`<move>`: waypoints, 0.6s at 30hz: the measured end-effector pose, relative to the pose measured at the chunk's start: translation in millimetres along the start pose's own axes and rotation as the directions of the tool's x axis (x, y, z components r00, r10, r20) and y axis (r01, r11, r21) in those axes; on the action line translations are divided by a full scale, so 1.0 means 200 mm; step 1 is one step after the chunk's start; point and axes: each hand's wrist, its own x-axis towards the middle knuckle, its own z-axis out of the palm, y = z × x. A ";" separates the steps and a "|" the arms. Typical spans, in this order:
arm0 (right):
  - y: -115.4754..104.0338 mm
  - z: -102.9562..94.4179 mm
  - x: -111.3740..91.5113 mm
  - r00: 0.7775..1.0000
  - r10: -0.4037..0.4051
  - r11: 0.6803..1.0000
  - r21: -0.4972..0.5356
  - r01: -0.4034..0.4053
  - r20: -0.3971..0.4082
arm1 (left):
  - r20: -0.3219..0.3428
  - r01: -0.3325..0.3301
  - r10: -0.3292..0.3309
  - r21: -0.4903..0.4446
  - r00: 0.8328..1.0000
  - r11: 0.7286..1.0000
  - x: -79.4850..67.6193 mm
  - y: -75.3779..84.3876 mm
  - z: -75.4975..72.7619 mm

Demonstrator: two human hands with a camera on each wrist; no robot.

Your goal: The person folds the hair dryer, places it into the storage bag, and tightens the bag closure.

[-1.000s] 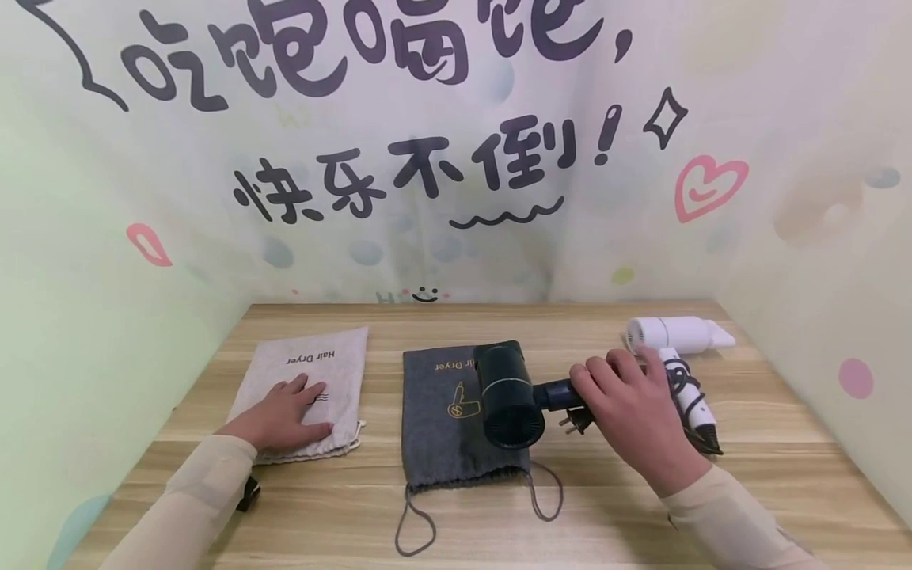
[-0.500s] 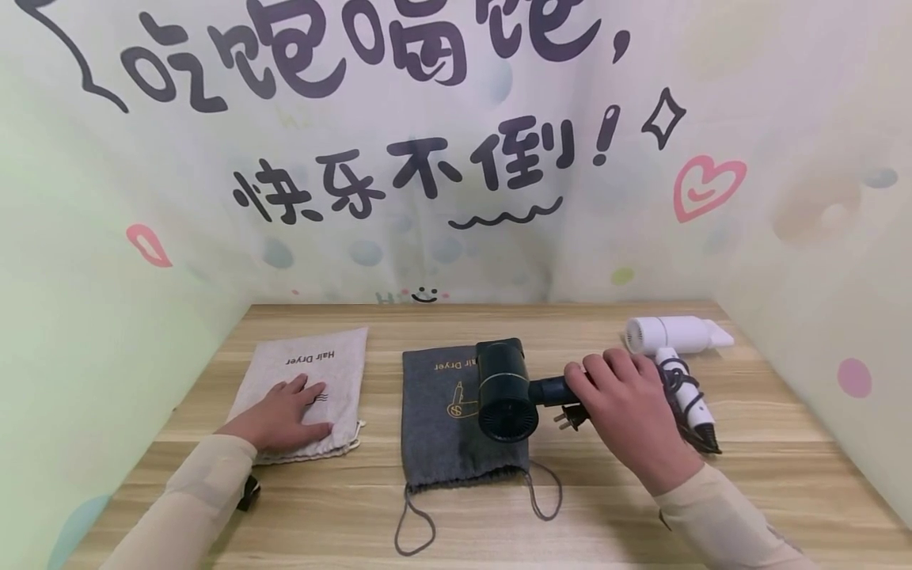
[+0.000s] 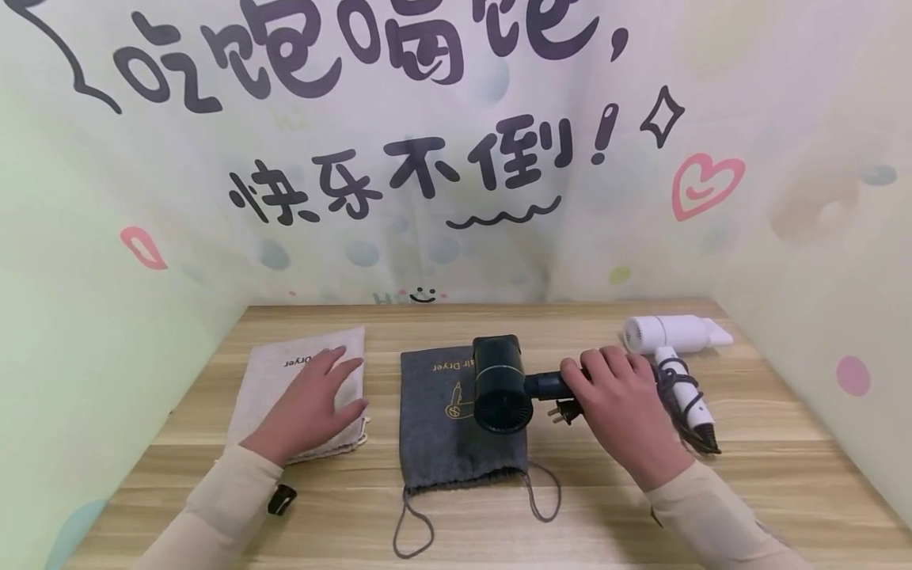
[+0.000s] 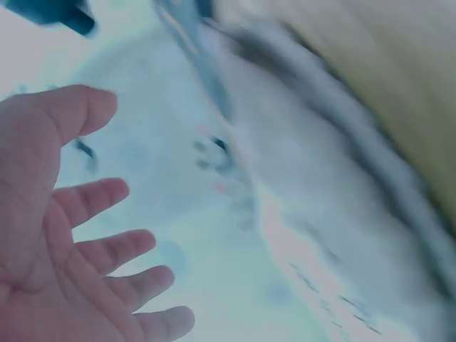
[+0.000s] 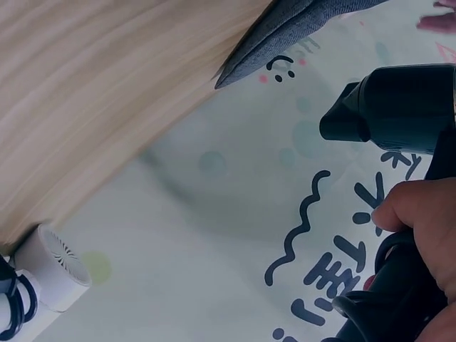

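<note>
We list 6 items in view.

1. Right hand (image 3: pixel 620 400): fingers curled round the handle of the dark hair dryer (image 3: pixel 502 384), gripping it.
2. Dark hair dryer: held just above the grey pouch (image 3: pixel 445 431), barrel pointing away from us, plug dangling below the handle.
3. Left hand (image 3: pixel 313 408): fingers spread and straight, holding nothing, over the beige pouch (image 3: pixel 285 372); we cannot tell whether it touches.
4. Grey pouch: flat on the bench (image 3: pixel 570 507), drawstrings trailing toward us.
5. Beige pouch: flat at bench left.
6. White hair dryer (image 3: pixel 677 348): lying at bench right, cord wrapped round its handle.
</note>
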 end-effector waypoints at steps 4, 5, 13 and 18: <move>-0.01 0.01 0.01 1.000 0.015 1.000 0.008 -0.015 0.022 | -0.055 -0.054 0.052 -0.029 0.997 0.998 0.04 0.16 -0.02; -0.01 0.01 0.02 1.000 0.015 1.000 0.007 -0.015 0.018 | -0.066 -0.067 0.064 -0.037 0.996 0.997 0.05 0.20 -0.02; -0.05 0.04 0.06 0.999 0.031 0.999 0.008 -0.031 -0.019 | -0.145 -0.148 0.128 -0.133 0.981 0.980 0.11 0.49 -0.04; -0.07 0.05 0.08 0.999 0.049 0.999 -0.005 -0.049 0.011 | -0.209 -0.200 0.173 -0.115 0.962 0.973 0.17 0.61 -0.04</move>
